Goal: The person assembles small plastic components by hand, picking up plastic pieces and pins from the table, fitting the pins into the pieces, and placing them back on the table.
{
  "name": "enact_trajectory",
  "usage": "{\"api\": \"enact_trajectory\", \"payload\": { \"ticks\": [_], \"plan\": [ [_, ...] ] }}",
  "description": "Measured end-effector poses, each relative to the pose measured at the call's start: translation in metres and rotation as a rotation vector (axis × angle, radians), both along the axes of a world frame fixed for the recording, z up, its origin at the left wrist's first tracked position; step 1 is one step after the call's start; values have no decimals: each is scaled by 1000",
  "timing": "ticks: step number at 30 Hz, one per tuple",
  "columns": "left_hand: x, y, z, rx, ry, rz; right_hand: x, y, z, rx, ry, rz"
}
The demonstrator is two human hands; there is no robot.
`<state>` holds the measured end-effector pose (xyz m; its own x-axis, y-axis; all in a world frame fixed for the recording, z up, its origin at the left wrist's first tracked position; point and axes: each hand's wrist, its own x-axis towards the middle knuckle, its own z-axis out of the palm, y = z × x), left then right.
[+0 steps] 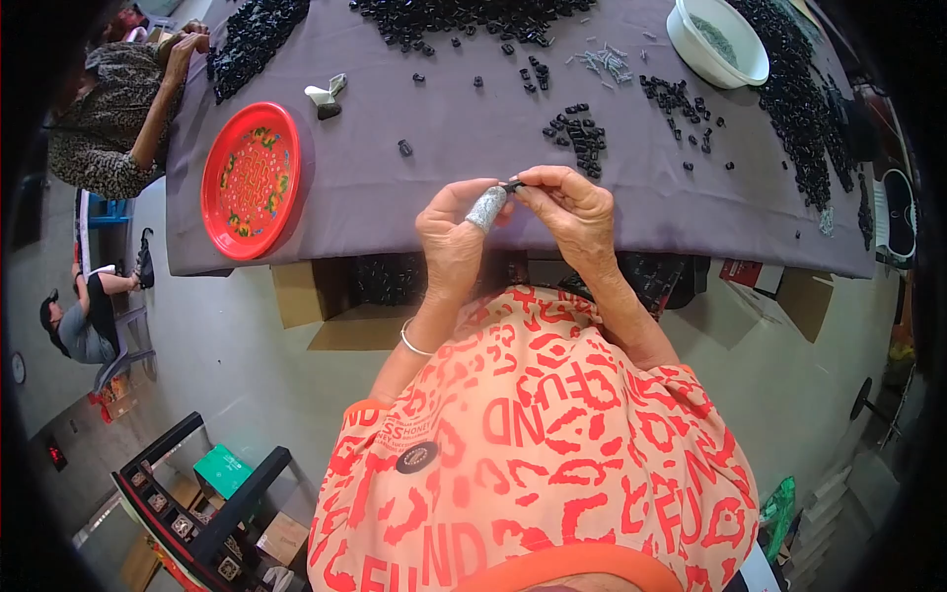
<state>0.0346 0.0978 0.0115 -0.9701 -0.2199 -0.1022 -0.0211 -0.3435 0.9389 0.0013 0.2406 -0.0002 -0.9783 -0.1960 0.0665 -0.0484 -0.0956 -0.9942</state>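
Both hands meet above the table's near edge. My left hand is closed, its fingertips pinching a small black part. One of its digits wears a silvery wrap. From the other side, the thumb and fingers of my right hand grip the same part. Fingers cover most of it, so its exact kind cannot be made out. Beyond my hands lies a loose group of small black pieces. Farther off is a scatter of thin grey pins.
A red round tray sits at the table's left, near a white-and-black item. A white bowl holds grey bits at the far right. Black pieces heap along the back and right. Another person works at the left.
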Motion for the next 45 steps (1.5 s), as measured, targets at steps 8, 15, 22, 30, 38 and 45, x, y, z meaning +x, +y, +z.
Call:
{"api": "enact_trajectory", "payload": {
  "ticks": [8, 15, 22, 30, 38, 45],
  "plan": [
    [5, 2, 2, -33, -34, 38, 2, 1, -2, 59, -6, 28],
    [4, 7, 3, -100, -65, 44, 0, 0, -3, 68, -1, -20],
    [5, 12, 2, -38, -88, 86, -1, 0, -4, -84, -106, 9],
    [5, 14, -1, -85, -18, 109, 2, -8, -11, 121, 147, -46],
    [4, 15, -3, -346, 75, 67, -4, -10, 2, 337, 584, -160],
    [-7, -8, -7, -1297, 406, 137, -8, -4, -22, 474, 547, -86]
  ]
}}
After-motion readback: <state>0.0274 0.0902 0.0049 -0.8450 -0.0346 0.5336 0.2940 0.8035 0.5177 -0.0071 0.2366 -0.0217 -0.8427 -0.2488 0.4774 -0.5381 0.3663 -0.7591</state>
